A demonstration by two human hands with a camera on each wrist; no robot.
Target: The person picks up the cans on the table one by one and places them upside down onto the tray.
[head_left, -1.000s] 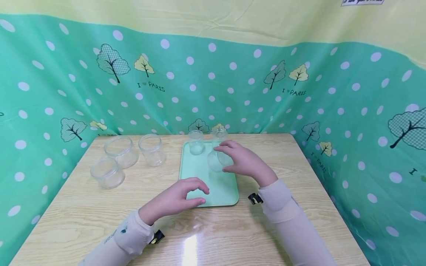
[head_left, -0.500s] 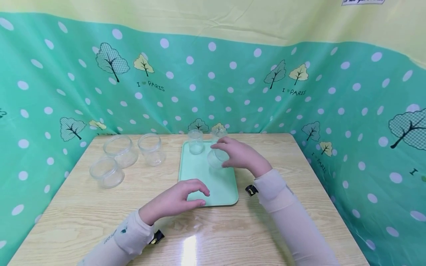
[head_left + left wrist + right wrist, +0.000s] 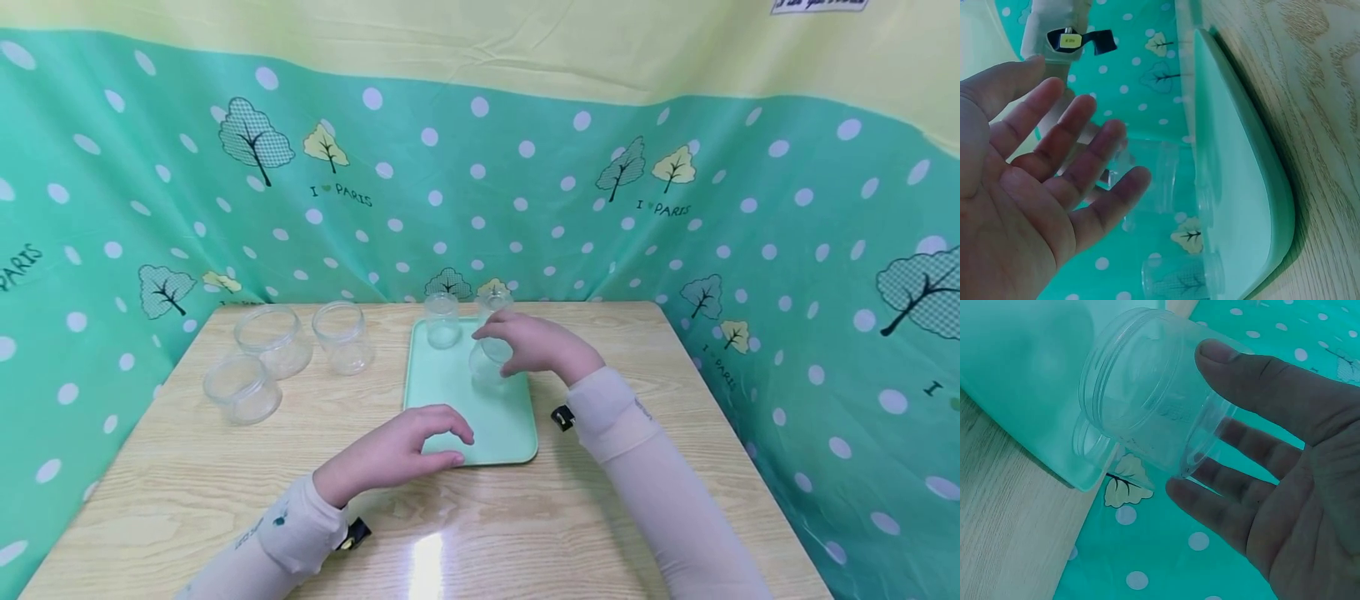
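My right hand (image 3: 536, 343) holds a clear plastic jar (image 3: 1147, 387) over the light green tray (image 3: 446, 387), thumb on one side and fingers on the other. The jar's threaded mouth faces the tray, and the hand grips it near its base end. In the head view the fingers partly cover this jar. My left hand (image 3: 401, 446) hovers at the tray's near left edge, fingers loosely bent and spread, holding nothing; its palm shows in the left wrist view. Two slimmer clear jars stand at the tray's far end, one at the left (image 3: 442, 323) and one at the right (image 3: 495, 300).
Three wider clear containers stand on the wooden table left of the tray: a large one (image 3: 273, 343), a low one (image 3: 243, 392) and a taller one (image 3: 345, 340). A green dotted curtain (image 3: 480, 200) hangs behind the table and along its sides.
My right hand has shifted slightly forward and left over the tray, its forearm following. The jar at its fingers has hardly moved. My left hand and the other jars stay where they were.
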